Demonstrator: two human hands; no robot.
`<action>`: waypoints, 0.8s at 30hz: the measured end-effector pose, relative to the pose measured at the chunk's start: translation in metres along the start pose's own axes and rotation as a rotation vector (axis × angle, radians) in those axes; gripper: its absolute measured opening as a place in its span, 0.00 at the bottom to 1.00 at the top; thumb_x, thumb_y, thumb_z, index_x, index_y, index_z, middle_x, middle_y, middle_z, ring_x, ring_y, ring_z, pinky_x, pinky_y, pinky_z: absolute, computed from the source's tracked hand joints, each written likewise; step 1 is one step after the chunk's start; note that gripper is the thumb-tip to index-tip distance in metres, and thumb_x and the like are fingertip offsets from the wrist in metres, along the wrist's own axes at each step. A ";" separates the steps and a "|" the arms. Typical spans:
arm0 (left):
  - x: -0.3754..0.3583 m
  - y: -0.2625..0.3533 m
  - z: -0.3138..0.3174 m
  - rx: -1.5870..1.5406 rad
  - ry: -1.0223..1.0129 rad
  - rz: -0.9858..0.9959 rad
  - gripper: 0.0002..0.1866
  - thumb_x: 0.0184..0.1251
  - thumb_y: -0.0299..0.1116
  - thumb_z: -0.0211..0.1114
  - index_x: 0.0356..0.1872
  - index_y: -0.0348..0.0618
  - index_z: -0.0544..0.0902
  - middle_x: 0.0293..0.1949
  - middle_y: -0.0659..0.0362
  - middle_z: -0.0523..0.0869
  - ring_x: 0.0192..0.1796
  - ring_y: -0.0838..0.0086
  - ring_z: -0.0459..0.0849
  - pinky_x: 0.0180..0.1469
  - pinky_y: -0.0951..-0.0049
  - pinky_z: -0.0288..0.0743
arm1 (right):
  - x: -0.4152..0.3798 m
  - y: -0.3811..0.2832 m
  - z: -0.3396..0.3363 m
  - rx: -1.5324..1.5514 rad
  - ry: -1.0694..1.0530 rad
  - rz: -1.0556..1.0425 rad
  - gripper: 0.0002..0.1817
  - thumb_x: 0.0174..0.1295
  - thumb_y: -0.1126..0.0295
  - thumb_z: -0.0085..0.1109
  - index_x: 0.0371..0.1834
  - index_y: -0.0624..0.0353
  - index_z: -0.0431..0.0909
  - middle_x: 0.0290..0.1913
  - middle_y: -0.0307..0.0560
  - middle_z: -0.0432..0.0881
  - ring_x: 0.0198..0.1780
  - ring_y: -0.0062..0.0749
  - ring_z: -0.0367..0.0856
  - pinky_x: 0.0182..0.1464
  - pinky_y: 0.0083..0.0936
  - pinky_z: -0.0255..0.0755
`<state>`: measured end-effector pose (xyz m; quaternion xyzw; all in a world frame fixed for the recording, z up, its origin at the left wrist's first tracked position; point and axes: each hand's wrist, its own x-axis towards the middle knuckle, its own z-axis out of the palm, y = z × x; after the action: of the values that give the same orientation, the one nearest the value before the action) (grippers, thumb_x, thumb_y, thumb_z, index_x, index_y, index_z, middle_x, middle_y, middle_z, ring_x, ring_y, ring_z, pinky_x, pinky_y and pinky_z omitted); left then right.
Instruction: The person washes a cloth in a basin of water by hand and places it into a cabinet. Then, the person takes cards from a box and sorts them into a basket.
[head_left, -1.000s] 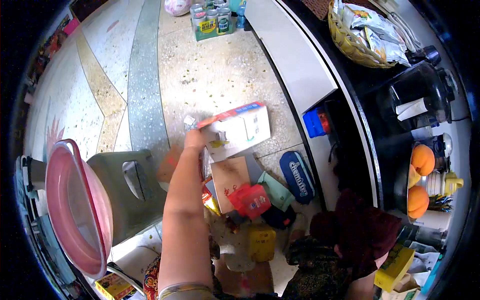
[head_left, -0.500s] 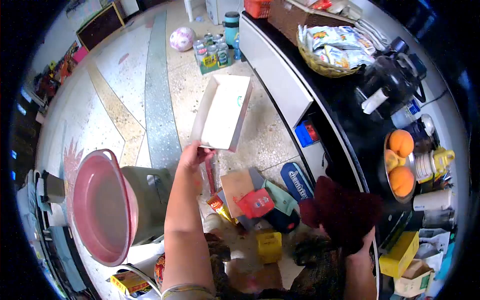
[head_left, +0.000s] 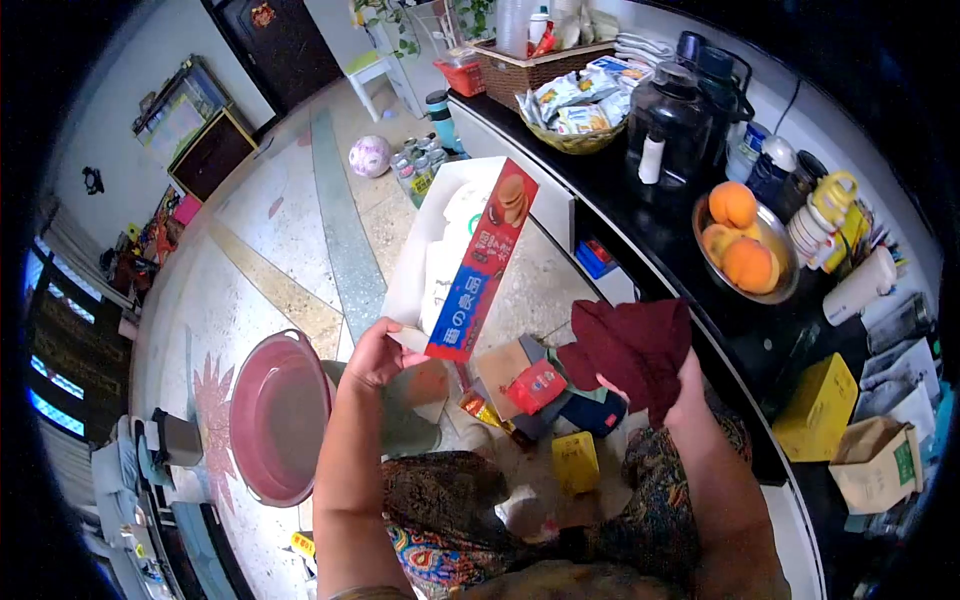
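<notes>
My left hand [head_left: 382, 354] grips the near end of an open white box [head_left: 418, 262] with a red and blue printed side. White items lie inside the box, which is tilted in the air. A dark red cloth [head_left: 640, 350] is bunched in my right hand [head_left: 688, 392], held above the floor near the cabinet. Below, between the hands, a red packet [head_left: 536, 387] rests on a pile with a brown card [head_left: 500, 372]. A yellow box [head_left: 575, 462] and a gold-and-red wrapper [head_left: 480, 407] lie close by.
A pink basin [head_left: 280, 420] stands at the left. Along the right runs a black counter [head_left: 640, 225] with a bowl of orange fruit [head_left: 748, 262], a snack basket [head_left: 575, 140] and a yellow carton [head_left: 815, 408]. Cans [head_left: 418, 170] and a ball [head_left: 370, 157] are farther off.
The view has tilted up. The box has turned so its printed side shows, and white items are now visible inside. The red cloth is raised and nearer the box.
</notes>
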<state>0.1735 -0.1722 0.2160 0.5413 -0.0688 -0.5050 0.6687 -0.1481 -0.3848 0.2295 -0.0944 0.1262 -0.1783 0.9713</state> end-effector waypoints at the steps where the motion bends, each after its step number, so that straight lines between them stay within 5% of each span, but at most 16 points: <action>1: -0.014 0.000 0.009 -0.004 0.002 -0.016 0.19 0.50 0.32 0.48 0.44 0.32 0.69 0.34 0.52 0.78 0.36 0.64 0.80 0.39 0.61 0.78 | -0.001 0.000 0.002 -0.019 0.013 0.016 0.28 0.58 0.48 0.35 0.56 0.52 0.62 0.58 0.49 0.64 0.58 0.49 0.62 0.53 0.55 0.57; 3: -0.036 -0.001 0.023 0.029 0.021 -0.017 0.23 0.51 0.34 0.48 0.49 0.31 0.66 0.42 0.49 0.77 0.39 0.63 0.80 0.38 0.62 0.78 | -0.003 0.002 -0.001 -0.061 0.031 0.004 0.27 0.58 0.47 0.36 0.54 0.51 0.64 0.56 0.48 0.66 0.56 0.48 0.65 0.51 0.53 0.61; 10: -0.061 -0.015 0.028 0.067 -0.068 -0.007 0.22 0.51 0.34 0.49 0.46 0.30 0.68 0.37 0.50 0.78 0.35 0.65 0.81 0.31 0.72 0.79 | -0.002 0.013 -0.006 -0.097 -0.017 0.018 0.27 0.58 0.46 0.36 0.52 0.51 0.66 0.54 0.49 0.68 0.53 0.47 0.69 0.49 0.52 0.65; 24: -0.081 -0.034 0.100 0.288 0.051 -0.092 0.15 0.51 0.33 0.49 0.38 0.32 0.70 0.31 0.51 0.77 0.34 0.63 0.79 0.41 0.62 0.77 | 0.003 0.032 0.001 -0.125 -0.020 0.010 0.25 0.59 0.47 0.37 0.48 0.54 0.70 0.46 0.45 0.75 0.45 0.38 0.75 0.48 0.37 0.70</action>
<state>0.0504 -0.1736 0.2666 0.6467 -0.0988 -0.5061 0.5621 -0.1349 -0.3560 0.2223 -0.1559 0.1279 -0.1643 0.9656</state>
